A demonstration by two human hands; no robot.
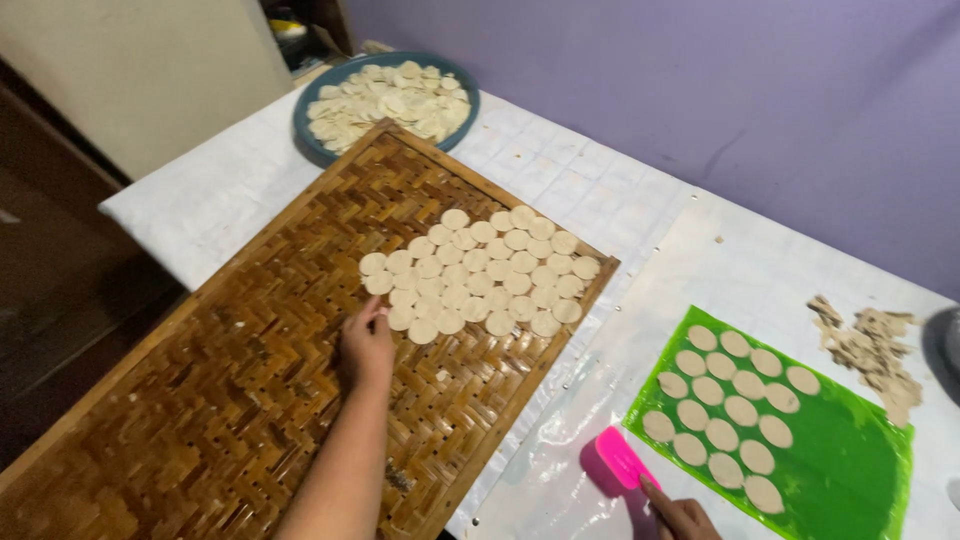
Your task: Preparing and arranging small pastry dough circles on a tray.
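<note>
My left hand [365, 347] rests on a woven bamboo tray [230, 400], fingers pinched at the near-left edge of a patch of several round pale dough discs [480, 270]; whether it pinches a disc I cannot tell. My right hand [680, 512], at the bottom edge, grips a pink scraper [617, 460] whose blade lies on clear plastic beside a green mat [850, 460]. The mat carries several more cut dough discs [725, 400] in rows.
A blue plate [312, 140] heaped with pale discs stands at the tray's far end. Dough scraps [872, 350] lie on the white table cover [590, 180] right of the mat. A purple wall runs behind; the table's left edge drops to a dark floor.
</note>
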